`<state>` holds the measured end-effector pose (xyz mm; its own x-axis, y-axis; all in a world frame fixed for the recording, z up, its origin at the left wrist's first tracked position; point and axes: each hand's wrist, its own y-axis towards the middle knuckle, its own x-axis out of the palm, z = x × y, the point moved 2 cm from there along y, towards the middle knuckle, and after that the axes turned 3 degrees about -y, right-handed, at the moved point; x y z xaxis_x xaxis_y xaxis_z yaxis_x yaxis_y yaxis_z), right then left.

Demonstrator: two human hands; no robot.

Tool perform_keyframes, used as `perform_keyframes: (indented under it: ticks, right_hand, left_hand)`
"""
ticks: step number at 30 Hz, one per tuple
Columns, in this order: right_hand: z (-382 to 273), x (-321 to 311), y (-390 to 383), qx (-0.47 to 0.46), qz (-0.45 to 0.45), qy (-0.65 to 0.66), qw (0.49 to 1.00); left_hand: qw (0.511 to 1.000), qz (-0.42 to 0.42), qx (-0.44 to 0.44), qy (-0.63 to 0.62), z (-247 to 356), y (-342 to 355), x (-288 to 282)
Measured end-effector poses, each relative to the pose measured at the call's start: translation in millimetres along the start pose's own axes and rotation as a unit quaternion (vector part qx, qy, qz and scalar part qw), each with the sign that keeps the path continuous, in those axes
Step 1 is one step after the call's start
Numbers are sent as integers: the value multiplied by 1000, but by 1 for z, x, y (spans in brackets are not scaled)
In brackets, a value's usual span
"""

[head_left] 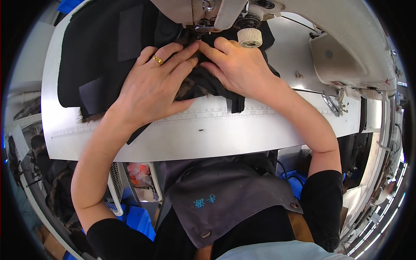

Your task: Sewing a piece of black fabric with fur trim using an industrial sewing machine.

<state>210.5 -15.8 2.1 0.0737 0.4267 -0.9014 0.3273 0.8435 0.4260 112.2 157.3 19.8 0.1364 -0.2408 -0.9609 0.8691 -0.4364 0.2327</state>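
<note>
Black fabric with brown fur showing at its edges [104, 47] lies on the sewing machine's white bed [173, 141], bunched under the needle area [199, 37]. My left hand [154, 84], with a gold ring, rests flat on the fabric. Its fingers stretch toward the needle and its thumb points right. From the other side my right hand [242, 65] holds the fabric, its index finger reaching to the left fingertips and its thumb bent below. The fingertips meet just in front of the presser foot, which is partly hidden.
The machine's arm [338, 26] and ridged white knob [250, 38] overhang the work. A ruler scale [225, 115] runs along the bed; tweezers [330, 105] lie at its right. A grey apron [234, 199] covers my lap. Below left are a white basket [116, 186] and blue bins [139, 221].
</note>
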Motion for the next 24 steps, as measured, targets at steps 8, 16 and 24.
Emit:
perform_keyframes:
  ticks: [8, 16, 24]
  right_hand:
    - [9, 3, -1, 10, -6, 12, 1000]
    - [9, -17, -18, -10, -74, 36, 997]
    - [-5, -15, -20, -50, -1, -2, 999]
  left_hand:
    - [1000, 16, -6, 5, 2, -1, 5]
    - [1000, 13, -14, 13, 0, -1, 6]
    - [1000, 11, -11, 11, 3, 6, 2]
